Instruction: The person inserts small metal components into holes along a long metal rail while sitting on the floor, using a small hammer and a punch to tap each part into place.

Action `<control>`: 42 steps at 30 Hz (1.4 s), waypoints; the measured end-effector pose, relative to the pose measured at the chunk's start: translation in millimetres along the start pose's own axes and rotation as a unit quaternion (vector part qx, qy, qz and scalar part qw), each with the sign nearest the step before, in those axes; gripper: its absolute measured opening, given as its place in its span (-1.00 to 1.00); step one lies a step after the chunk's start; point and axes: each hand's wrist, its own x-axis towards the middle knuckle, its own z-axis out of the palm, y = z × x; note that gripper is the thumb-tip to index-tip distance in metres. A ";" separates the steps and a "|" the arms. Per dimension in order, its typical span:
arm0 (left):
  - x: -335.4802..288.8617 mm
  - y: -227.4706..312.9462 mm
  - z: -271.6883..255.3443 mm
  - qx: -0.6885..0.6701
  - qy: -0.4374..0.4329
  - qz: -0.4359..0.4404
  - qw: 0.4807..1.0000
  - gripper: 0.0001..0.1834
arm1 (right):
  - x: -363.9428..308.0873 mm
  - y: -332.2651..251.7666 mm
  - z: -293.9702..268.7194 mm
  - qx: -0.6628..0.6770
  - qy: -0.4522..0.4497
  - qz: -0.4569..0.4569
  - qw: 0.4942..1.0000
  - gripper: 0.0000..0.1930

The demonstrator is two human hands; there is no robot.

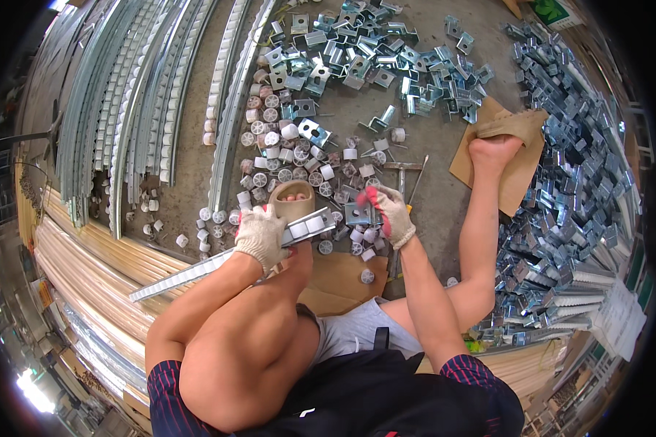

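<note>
Left hand [261,237]: fingers closed on roller rail [307,226]. Right hand [392,215]: fingers curled, can't tell if holding. Loose rollers [315,179] crowd both; brackets [356,67] beyond. Bare floor [439,207] toward right leg [479,226].

left grip [261,237] on roller rail [186,274]

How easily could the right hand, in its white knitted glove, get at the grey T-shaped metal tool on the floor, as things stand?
Probably yes: the T-shaped tool lies with its crossbar uncovered, just beyond the right hand. Whether the blurred red fingers already hold something, I cannot tell.
</note>
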 end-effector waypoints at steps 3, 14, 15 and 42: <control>10.1 10.0 -4.9 0.003 0.091 0.065 0.994 -0.26 | -9.5 -12.0 29.1 0.001 -0.005 -0.008 1.000 -0.75; 56.5 16.9 23.1 -0.186 0.117 0.101 0.970 -0.22 | -1.7 2.2 29.4 0.136 0.019 0.055 0.989 -0.78; 48.3 19.1 23.7 -0.168 0.161 0.105 0.967 -0.24 | -0.8 2.4 30.6 0.164 0.006 0.068 0.984 -0.79; 1.5 35.9 -28.1 -0.421 0.089 0.131 0.893 -0.54 | -30.3 -75.5 71.0 0.034 -0.071 -0.029 0.996 -0.81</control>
